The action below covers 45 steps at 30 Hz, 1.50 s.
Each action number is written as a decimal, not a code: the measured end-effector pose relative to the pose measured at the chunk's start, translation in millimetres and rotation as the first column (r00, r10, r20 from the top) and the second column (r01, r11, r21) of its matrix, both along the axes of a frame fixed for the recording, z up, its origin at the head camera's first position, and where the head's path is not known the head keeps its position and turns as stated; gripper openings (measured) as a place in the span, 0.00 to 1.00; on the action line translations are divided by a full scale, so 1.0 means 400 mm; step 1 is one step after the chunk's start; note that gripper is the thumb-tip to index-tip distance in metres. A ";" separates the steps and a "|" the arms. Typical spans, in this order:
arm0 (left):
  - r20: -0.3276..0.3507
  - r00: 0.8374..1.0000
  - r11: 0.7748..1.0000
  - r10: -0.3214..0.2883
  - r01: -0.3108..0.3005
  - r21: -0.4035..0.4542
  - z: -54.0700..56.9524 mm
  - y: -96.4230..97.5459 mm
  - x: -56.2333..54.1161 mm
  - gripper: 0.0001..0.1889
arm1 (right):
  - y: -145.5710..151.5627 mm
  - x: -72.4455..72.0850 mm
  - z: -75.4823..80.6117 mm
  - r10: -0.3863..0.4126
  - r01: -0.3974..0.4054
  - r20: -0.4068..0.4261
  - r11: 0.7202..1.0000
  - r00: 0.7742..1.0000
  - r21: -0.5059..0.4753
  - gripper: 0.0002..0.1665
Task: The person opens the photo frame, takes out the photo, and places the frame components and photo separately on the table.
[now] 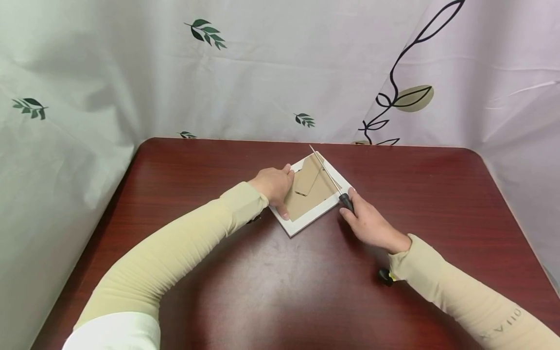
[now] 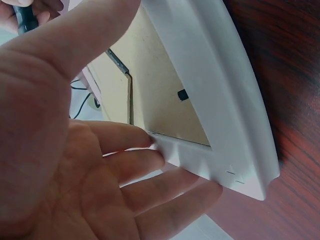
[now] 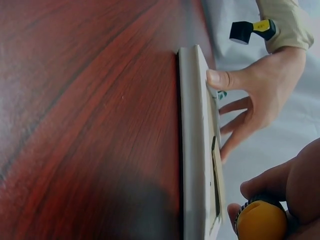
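Note:
A white picture frame (image 1: 306,222) lies with its tan backing board (image 1: 302,206) facing up and a fold-out stand (image 1: 311,181) on that board. My left hand (image 1: 273,185) rests at the frame's left side, thumb over the near part and fingers spread along the far edge. In the left wrist view those fingers (image 2: 150,165) are nearly straight against the border. My right hand (image 1: 371,224) grips a screwdriver (image 1: 346,201) by its black handle, whose yellow end (image 3: 261,222) shows in the right wrist view. Its long shaft overlaps the frame's right side, tip past the far corner.
The frame is on a dark red-brown wooden table (image 1: 271,282) with rounded far corners. Behind it hangs a pale curtain (image 1: 262,73) with leaf prints. A small dark tab (image 2: 183,94) sticks out at the frame's inner edge.

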<state>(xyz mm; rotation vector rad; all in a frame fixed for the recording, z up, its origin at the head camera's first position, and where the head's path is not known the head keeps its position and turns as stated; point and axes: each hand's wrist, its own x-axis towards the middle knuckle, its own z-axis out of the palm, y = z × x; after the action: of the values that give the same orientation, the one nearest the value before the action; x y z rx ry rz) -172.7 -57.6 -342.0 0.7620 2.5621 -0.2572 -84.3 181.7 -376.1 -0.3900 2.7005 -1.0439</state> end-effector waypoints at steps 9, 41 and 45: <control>-0.021 1.000 0.999 0.000 -0.001 -0.047 0.002 0.006 0.011 0.69 | 0.003 -0.027 -0.010 0.026 -0.024 -0.075 0.999 0.997 0.032 0.18; -0.099 0.994 0.984 -0.035 0.017 -0.179 -0.015 0.054 0.062 0.56 | 0.007 -0.104 -0.018 0.104 -0.090 -0.116 0.988 0.988 0.124 0.10; -0.128 0.990 0.983 -0.051 0.027 -0.180 -0.019 0.060 0.069 0.54 | 0.004 -0.112 -0.014 0.104 -0.090 -0.099 0.987 0.990 0.133 0.13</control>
<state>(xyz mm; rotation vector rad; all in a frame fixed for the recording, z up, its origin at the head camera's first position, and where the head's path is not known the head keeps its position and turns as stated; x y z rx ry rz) -145.0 -33.8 -349.5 0.7503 2.6047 -0.5593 -129.2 183.4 -381.8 -0.5617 2.7909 -0.8410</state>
